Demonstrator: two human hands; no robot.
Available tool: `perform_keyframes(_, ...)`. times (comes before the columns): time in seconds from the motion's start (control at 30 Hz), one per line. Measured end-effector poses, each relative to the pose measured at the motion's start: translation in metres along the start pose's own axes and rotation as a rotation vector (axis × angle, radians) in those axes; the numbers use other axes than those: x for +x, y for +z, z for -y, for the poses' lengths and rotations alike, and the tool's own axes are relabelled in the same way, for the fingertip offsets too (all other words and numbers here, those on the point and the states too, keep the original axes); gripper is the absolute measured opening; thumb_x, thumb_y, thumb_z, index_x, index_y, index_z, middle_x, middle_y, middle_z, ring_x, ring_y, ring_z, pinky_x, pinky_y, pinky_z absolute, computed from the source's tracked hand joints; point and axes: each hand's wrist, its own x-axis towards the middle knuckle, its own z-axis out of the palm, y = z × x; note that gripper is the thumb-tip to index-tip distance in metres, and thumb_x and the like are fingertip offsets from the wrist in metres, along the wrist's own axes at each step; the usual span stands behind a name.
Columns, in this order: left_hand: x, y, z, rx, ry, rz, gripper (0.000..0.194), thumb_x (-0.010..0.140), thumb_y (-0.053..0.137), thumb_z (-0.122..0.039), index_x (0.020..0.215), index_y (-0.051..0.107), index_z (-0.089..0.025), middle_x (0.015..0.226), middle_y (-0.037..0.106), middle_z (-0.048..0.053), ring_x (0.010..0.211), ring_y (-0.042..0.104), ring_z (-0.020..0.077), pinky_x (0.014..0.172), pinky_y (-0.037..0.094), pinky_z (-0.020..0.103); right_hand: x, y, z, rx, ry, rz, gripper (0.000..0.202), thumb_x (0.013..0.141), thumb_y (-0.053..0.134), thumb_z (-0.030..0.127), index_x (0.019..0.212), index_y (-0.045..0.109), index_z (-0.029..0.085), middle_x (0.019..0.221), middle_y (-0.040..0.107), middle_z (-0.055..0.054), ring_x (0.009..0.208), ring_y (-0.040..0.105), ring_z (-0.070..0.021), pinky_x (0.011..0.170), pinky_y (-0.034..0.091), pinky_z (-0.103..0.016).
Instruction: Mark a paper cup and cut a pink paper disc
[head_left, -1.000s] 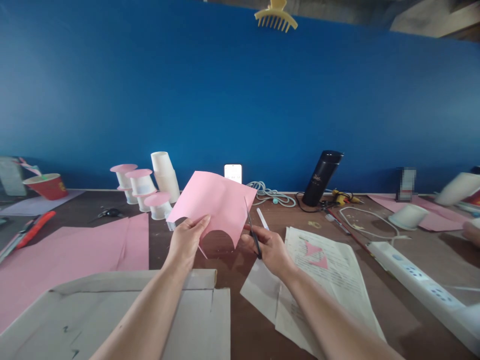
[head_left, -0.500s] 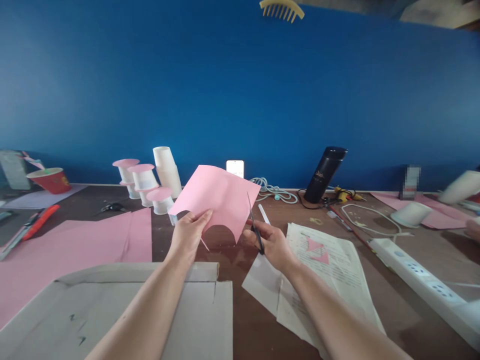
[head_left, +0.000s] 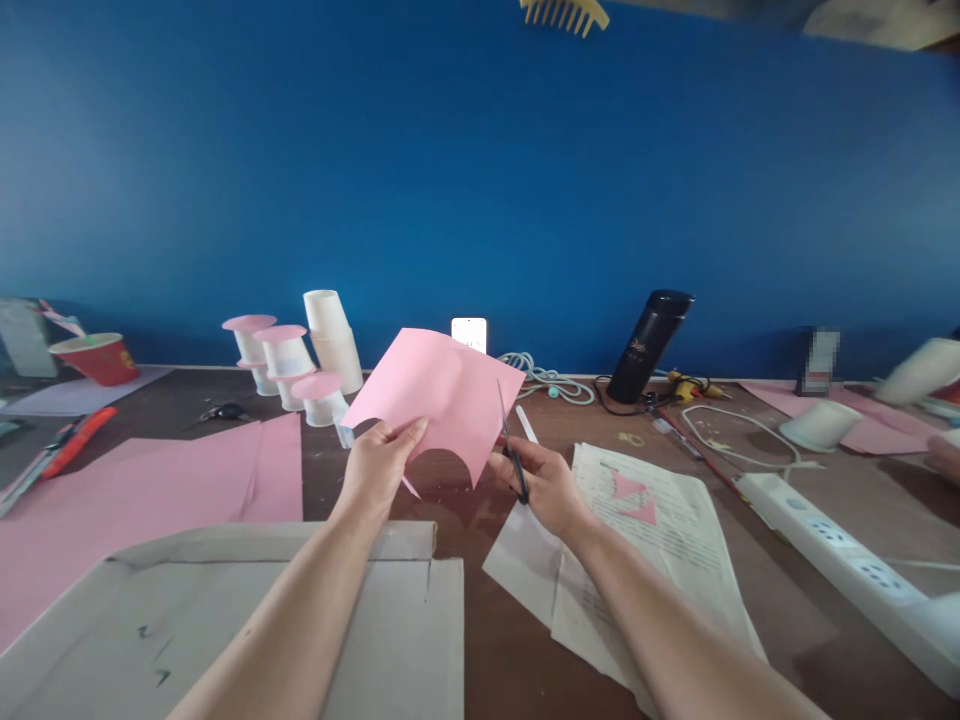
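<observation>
My left hand pinches a sheet of pink paper by its lower edge, thumb on top. Curved notches are cut out of that lower edge. Black-handled scissors are in my right hand, fingers closed round the handles. Their blades point up and lie against the right side of the pink paper. Small pink scraps rest on a printed sheet to the right of my right hand.
Paper cups topped with pink discs stand at the back left, beside stacked white cups. A lit phone leans behind the paper. A black flask, a power strip, cardboard and a utility knife surround the work.
The pink paper and the scissors have shifted very slightly to the right in the picture. Both hands keep their hold. At the far right edge, another person's hand has moved a little.
</observation>
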Motion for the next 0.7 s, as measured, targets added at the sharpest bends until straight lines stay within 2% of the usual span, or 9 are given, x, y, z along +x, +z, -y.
perform_keyframes(0.1, -0.0017, 0.0005, -0.0022, -0.012, -0.011, 0.003, 0.046, 0.058, 0.078, -0.052, 0.084, 0.072, -0.014, 0.077, 0.071, 0.007, 0.073, 0.065, 0.0211, 0.068, 0.048, 0.032, -0.0009, 0.0002, 0.0028, 0.005, 0.010, -0.004, 0.048, 0.071, 0.072, 0.050, 0.103, 0.072, 0.014, 0.056, 0.049, 0.003, 0.055, 0.041, -0.0104, 0.051, 0.033, -0.025)
perform_keyframes(0.3, -0.0001, -0.0004, 0.0016, -0.071, -0.019, 0.033, 0.048, 0.057, 0.079, -0.051, 0.086, 0.072, -0.014, 0.080, 0.072, 0.008, 0.074, 0.066, 0.0215, 0.070, 0.050, 0.033, -0.0024, 0.0016, 0.0076, 0.016, 0.012, -0.009, 0.048, 0.071, 0.072, 0.051, 0.102, 0.072, 0.014, 0.056, 0.047, 0.003, 0.054, 0.037, -0.0094, 0.051, 0.033, -0.025)
perform_keyframes(0.43, 0.0008, -0.0017, 0.0024, -0.083, -0.027, 0.026, 0.048, 0.056, 0.079, -0.051, 0.084, 0.071, -0.013, 0.074, 0.071, 0.007, 0.068, 0.065, 0.0206, 0.067, 0.051, 0.033, -0.0030, 0.0028, 0.0094, -0.004, 0.011, -0.022, 0.049, 0.071, 0.070, 0.053, 0.100, 0.072, 0.014, 0.057, 0.049, 0.002, 0.055, 0.041, -0.0105, 0.053, 0.036, -0.026)
perform_keyframes(0.7, -0.0010, -0.0023, -0.0010, -0.199, -0.040, 0.095, 0.049, 0.059, 0.079, -0.048, 0.095, 0.073, -0.015, 0.073, 0.072, 0.005, 0.067, 0.065, 0.0197, 0.067, 0.052, 0.032, -0.0036, 0.0021, 0.0100, -0.032, -0.002, -0.021, 0.049, 0.071, 0.070, 0.053, 0.103, 0.073, 0.015, 0.062, 0.057, 0.000, 0.062, 0.051, -0.0137, 0.059, 0.042, -0.027)
